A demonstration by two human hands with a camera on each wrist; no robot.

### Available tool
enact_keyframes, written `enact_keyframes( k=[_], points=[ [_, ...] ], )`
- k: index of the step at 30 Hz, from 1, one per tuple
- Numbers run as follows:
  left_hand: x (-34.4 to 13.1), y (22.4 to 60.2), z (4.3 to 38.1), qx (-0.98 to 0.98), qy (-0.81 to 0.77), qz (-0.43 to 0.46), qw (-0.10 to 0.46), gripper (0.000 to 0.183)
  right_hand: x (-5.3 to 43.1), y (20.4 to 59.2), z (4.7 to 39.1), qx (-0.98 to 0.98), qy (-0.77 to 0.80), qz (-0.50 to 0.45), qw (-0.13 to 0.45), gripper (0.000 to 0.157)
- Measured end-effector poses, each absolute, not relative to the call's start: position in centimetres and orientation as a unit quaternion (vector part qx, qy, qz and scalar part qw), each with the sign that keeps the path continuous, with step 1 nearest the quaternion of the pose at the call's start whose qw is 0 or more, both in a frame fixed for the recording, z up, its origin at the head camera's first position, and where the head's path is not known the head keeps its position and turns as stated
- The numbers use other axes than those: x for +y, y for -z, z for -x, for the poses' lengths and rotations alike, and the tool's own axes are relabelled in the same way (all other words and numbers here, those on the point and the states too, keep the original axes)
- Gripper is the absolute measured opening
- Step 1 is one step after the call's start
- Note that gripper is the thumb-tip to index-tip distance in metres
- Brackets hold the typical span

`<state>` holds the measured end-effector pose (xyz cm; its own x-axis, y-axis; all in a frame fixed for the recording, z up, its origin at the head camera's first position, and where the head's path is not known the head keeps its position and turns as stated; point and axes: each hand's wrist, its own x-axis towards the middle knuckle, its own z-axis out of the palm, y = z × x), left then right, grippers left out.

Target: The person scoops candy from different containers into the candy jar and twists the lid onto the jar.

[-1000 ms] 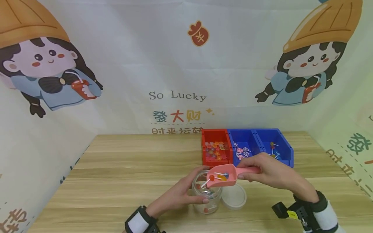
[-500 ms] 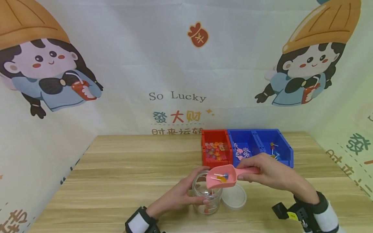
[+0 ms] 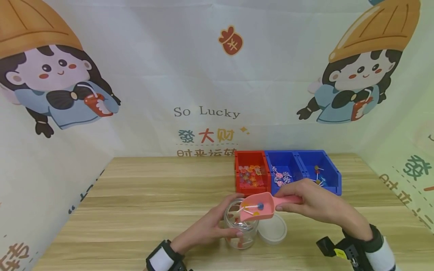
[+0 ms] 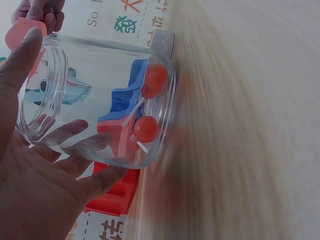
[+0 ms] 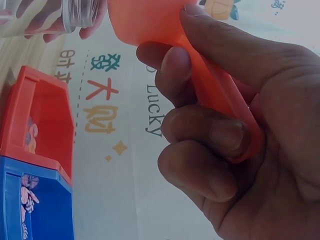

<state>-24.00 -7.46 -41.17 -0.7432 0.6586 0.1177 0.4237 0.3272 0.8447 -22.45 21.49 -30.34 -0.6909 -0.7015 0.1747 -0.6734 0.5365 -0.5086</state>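
My left hand (image 3: 213, 225) grips a clear glass jar (image 3: 250, 236) standing on the table, thumb in front and fingers around the far side. Two red lollipops (image 4: 146, 129) show at the jar's bottom in the left wrist view. My right hand (image 3: 313, 201) holds a pink scoop (image 3: 267, 199) by its handle, fingers curled round it in the right wrist view. The scoop's front lip is over the jar's mouth. In the scoop lie a blue lollipop (image 3: 260, 206) and yellow ones (image 3: 255, 213), sticks pointing toward the lip.
Right beside the jar lies a round white lid (image 3: 272, 229). Behind are a red bin (image 3: 239, 188) of colourful candies, a blue bin (image 3: 283, 158) with pink and white candies, and another blue bin (image 3: 313, 160) with lollipops. A printed cloth (image 3: 152, 75) hangs at the back.
A red lollipop has left the scoop over the jar. The blue and yellow lollipops have shifted toward the scoop's lip. Both hands stay nearly in place.
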Motion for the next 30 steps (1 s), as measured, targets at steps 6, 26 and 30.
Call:
enact_keyframes(
  k=[6,26,30],
  points=[
    [-7.39,41.38,24.08,0.804,-0.478,-0.328,0.132,0.078,21.51,30.36,22.45,0.875,0.279,0.395,0.023,0.020],
    [-7.33,41.18,23.96,0.804,-0.476,-0.334,0.127,0.081,21.24,30.32,22.24,0.880,0.276,0.386,0.017,0.023],
    [-7.32,41.23,23.98,0.804,-0.476,-0.334,0.127,0.080,21.20,30.28,22.19,0.882,0.273,0.383,0.019,0.023]
  ],
)
